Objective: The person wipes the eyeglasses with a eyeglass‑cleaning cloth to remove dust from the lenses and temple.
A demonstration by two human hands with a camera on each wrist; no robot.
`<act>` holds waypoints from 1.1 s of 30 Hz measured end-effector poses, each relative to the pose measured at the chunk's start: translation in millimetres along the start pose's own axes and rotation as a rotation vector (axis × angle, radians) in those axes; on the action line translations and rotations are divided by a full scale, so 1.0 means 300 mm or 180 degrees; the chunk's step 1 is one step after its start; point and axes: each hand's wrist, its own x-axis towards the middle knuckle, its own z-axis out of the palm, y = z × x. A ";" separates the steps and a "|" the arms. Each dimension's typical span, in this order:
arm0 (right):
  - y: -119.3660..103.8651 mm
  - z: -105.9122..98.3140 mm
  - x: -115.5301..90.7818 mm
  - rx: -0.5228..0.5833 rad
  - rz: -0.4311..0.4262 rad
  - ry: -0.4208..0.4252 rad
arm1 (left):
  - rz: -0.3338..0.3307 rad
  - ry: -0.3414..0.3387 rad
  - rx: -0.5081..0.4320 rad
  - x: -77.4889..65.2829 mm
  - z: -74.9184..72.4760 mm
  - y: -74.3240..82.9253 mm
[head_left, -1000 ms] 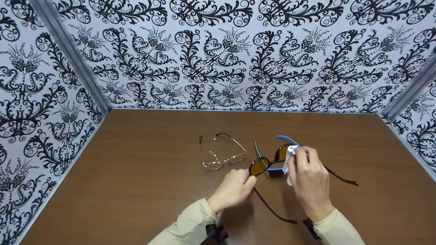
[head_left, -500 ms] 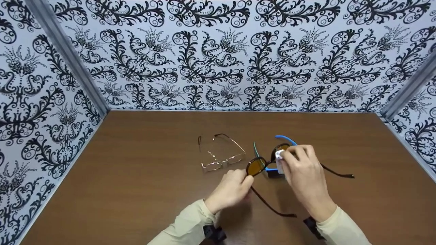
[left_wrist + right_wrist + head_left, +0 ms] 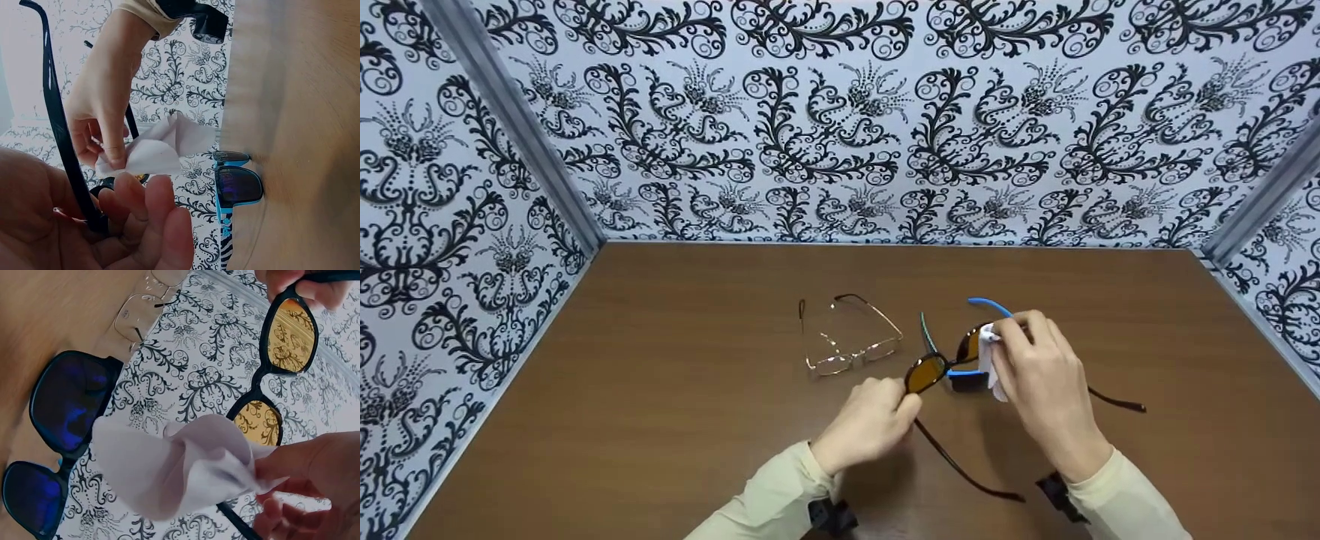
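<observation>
My left hand (image 3: 870, 421) grips a pair of dark-framed glasses with amber lenses (image 3: 926, 373) at one hinge corner, holding them above the table. One dark temple hangs down toward me; the other sticks out past my right hand (image 3: 1050, 390). That hand pinches a pale cloth (image 3: 169, 461) over the far lens, which it partly covers. In the left wrist view the cloth (image 3: 174, 140) droops from thumb and fingers. Behind the held pair, sunglasses with blue-and-black frames (image 3: 73, 405) rest on the table, partly hidden by the cloth and right hand in the head view.
Thin metal-framed eyeglasses (image 3: 834, 365) lie with temples spread left of the sunglasses. The brown wooden table (image 3: 675, 337) runs back to walls covered in black-and-white scroll pattern (image 3: 840, 135). Both sleeves carry dark wrist-mounted cameras.
My right hand moved the cloth left across the far lens, then back a little to the right. The left hand keeps its hold on the glasses, which tilt slightly.
</observation>
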 end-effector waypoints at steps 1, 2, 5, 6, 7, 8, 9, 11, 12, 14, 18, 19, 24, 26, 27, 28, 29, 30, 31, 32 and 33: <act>0.002 0.000 0.002 0.0052 -0.0062 -0.0008 | 0.0001 0.0004 -0.0001 0.000 0.001 0.000; 0.004 0.000 0.003 0.0094 -0.0142 -0.0022 | 0.0005 0.0010 -0.0008 -0.001 0.001 0.000; 0.013 -0.001 0.002 0.0146 -0.0364 -0.0116 | 0.0025 0.0037 -0.0009 -0.002 0.001 -0.002; 0.016 -0.001 -0.001 0.0137 -0.0406 -0.0151 | 0.0045 0.0048 0.0003 -0.002 0.001 -0.003; 0.019 -0.001 -0.003 0.0115 -0.0417 -0.0179 | 0.0069 0.0060 0.0019 -0.002 0.000 -0.004; 0.021 -0.002 -0.006 0.0092 -0.0395 -0.0194 | 0.0095 0.0067 0.0040 -0.003 0.000 -0.005; 0.023 -0.002 -0.009 0.0059 -0.0348 -0.0197 | 0.0119 0.0071 0.0061 -0.003 0.000 -0.005; 0.025 -0.001 -0.014 0.0017 -0.0197 -0.0151 | 0.0166 0.0069 0.0093 -0.004 -0.001 -0.005; 0.024 0.000 -0.016 0.0021 -0.0112 -0.0105 | 0.0180 0.0063 0.0087 -0.003 -0.002 -0.006; 0.024 0.001 -0.015 0.0107 0.0047 0.0039 | 0.0140 0.0040 0.0004 -0.002 -0.004 -0.007; 0.023 0.003 -0.007 0.0488 0.0175 0.0361 | -0.0038 -0.0024 -0.0524 0.008 -0.013 -0.014; 0.022 0.002 -0.005 0.0611 0.0179 0.0411 | -0.0091 -0.0046 -0.0715 0.011 -0.016 -0.017; 0.013 -0.004 -0.005 0.1103 0.0240 0.0422 | -0.0244 -0.0171 -0.1478 0.022 -0.027 -0.031; 0.006 -0.004 -0.008 0.1248 0.0271 0.0428 | -0.0294 -0.0180 -0.1604 0.023 -0.031 -0.035; 0.002 -0.003 -0.011 0.1310 0.0275 0.0427 | -0.0308 -0.0168 -0.1627 0.024 -0.032 -0.037; -0.002 -0.002 -0.015 0.1359 0.0256 0.0435 | -0.0324 -0.0151 -0.1647 0.024 -0.034 -0.039; -0.007 0.000 -0.018 0.1392 0.0226 0.0436 | -0.0336 -0.0135 -0.1651 0.023 -0.036 -0.041; -0.011 0.001 -0.023 0.1417 0.0202 0.0410 | -0.0343 -0.0117 -0.1642 0.022 -0.039 -0.044; -0.015 0.003 -0.028 0.1420 0.0173 0.0400 | -0.0350 -0.0099 -0.1626 0.023 -0.042 -0.047; -0.018 0.003 -0.033 0.1417 0.0162 0.0370 | -0.0347 -0.0082 -0.1599 0.023 -0.045 -0.052; -0.019 0.001 -0.037 0.1404 0.0155 0.0337 | -0.0352 -0.0073 -0.1587 0.024 -0.047 -0.058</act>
